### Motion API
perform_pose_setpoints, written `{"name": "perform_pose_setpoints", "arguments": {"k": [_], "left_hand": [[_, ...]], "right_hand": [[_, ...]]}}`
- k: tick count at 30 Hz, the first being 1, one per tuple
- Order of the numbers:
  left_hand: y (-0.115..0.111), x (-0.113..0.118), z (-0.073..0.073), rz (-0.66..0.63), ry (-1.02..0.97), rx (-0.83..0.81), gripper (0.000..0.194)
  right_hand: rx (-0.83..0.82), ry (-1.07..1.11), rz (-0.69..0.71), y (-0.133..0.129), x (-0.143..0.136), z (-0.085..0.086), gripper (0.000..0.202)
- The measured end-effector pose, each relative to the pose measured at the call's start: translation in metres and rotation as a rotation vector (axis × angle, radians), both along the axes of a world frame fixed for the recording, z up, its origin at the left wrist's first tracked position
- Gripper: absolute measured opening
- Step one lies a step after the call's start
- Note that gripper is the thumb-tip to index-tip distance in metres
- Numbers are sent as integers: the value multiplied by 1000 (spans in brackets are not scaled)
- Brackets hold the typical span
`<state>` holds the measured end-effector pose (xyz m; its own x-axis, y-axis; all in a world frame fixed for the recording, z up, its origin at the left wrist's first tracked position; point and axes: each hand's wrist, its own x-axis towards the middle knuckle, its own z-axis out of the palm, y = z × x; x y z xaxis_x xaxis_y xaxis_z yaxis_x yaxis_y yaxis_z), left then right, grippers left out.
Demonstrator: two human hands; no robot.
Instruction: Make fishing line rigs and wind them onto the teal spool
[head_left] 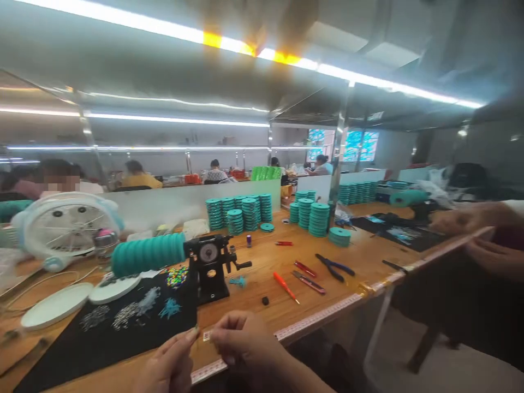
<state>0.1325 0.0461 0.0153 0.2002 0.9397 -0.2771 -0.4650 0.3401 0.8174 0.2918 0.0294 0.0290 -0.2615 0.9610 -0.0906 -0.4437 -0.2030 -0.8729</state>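
Observation:
Near the bottom centre, my left hand [174, 357] is closed in a pinch above the front edge of the wooden table [254, 292]. Just right of it, my right hand [245, 341] has its fingers curled together. Whatever either hand pinches is too small to make out. A small white label [206, 336] shows between the two hands. Behind them stands a black winding machine [208, 267] with a crank and a row of teal spools [149, 254]. A black mat [135, 327] to the left holds piles of small metal parts, coloured beads [177, 277] and blue pieces [170, 308].
An orange screwdriver [285, 286], a cutter [309, 282] and pliers [334, 267] lie on the right. Teal spool stacks [249, 213] stand behind. White trays [57, 305] and a fan [69, 226] are at left. Another person's hands [470, 224] are at far right.

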Motion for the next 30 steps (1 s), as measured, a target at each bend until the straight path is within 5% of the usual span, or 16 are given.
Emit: {"name": "perform_pose_setpoints", "arguments": {"k": [7,21,30], "left_hand": [[-11,8,26,64,-125,-2,50],[-15,1,38,98,-421,-110,25],[-15,1,38,76,-487,-136,29]], "right_hand": [[35,188,-43,8,-22,16,43],[35,262,-96,7,-49,23,44],[25,323,-73,4,-50,23,43]]}}
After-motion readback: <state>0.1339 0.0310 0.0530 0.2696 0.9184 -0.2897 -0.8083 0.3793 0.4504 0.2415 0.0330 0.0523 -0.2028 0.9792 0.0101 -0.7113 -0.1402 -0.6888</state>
